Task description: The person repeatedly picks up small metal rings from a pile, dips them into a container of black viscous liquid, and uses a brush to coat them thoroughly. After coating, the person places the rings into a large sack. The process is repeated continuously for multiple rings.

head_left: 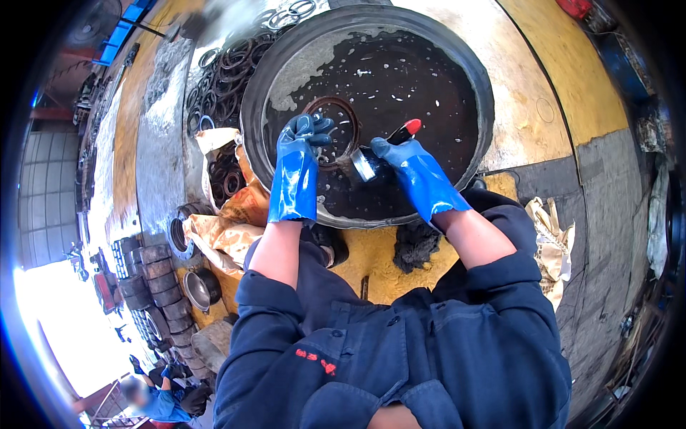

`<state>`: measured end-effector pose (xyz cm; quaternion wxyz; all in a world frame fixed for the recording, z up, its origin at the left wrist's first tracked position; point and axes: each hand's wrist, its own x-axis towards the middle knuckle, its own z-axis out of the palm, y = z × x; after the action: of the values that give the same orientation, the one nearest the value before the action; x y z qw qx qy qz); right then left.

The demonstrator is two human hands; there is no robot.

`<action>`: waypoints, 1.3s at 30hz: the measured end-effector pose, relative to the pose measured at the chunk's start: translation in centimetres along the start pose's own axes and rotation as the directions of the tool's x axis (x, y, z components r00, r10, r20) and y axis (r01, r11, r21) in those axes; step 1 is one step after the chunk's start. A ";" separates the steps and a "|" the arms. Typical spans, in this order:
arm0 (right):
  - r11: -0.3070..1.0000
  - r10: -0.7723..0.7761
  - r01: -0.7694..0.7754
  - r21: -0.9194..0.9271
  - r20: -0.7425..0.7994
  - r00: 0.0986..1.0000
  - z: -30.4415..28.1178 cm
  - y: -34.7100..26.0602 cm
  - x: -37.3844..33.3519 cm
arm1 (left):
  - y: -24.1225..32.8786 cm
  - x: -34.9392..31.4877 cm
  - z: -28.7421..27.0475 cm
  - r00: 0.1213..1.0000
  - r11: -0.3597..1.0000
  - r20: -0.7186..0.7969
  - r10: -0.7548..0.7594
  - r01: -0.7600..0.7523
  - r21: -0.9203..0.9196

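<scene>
My left hand (303, 139), in a long blue rubber glove, grips the left side of a reddish-brown ring (350, 118). The ring is held above a wide round black tub (480, 93) of dark liquid with pale froth. In the same kind of glove, my right hand (404, 156) is closed around a hand tool (410, 127) with a black, red-ended handle. A shiny flat metal piece (363, 165), apparently the tool's other end, shows close to the ring's lower right edge. Whether it touches the ring I cannot tell.
A heap of dark rings (225, 82) lies left of the tub, beside an open paper sack (239, 207) holding more rings. Stacked dark cylindrical parts (161, 282) and a metal bowl (202, 289) stand at the lower left. A dark rag (416, 245) lies below the tub. Another person (161, 400) is at the far lower left.
</scene>
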<state>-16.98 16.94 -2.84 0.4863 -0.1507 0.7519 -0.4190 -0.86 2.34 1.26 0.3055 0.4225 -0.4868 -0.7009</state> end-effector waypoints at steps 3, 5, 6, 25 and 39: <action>0.983 -0.056 0.057 -0.177 0.013 0.998 -1.3 -2.4 -2.0 | -1.4 1.3 -2.0 0.994 0.997 0.077 0.072 -0.069 -0.039; 0.892 -0.257 0.185 -0.413 -0.127 0.958 -1.4 -1.8 -1.4 | -1.4 1.4 -1.8 0.991 0.999 0.123 0.053 -0.053 -0.006; 0.909 -0.259 0.199 -0.366 -0.124 0.958 -1.8 -1.8 -1.0 | -1.6 1.7 -1.8 0.991 0.999 0.131 0.039 -0.039 -0.004; 0.991 -0.137 0.136 0.015 0.121 0.983 0.2 -0.7 -0.2 | -0.6 0.4 0.3 0.991 0.998 0.136 0.012 -0.021 0.062; 0.783 -0.512 0.412 -0.467 -0.107 0.852 0.6 -1.6 -0.5 | -2.8 1.2 0.2 0.954 0.986 0.298 0.035 -0.082 0.146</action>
<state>-16.54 16.05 -1.42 0.2331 -0.3849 0.8150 -0.3651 -1.58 2.37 -1.68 0.2161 0.3214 -0.5929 -0.7060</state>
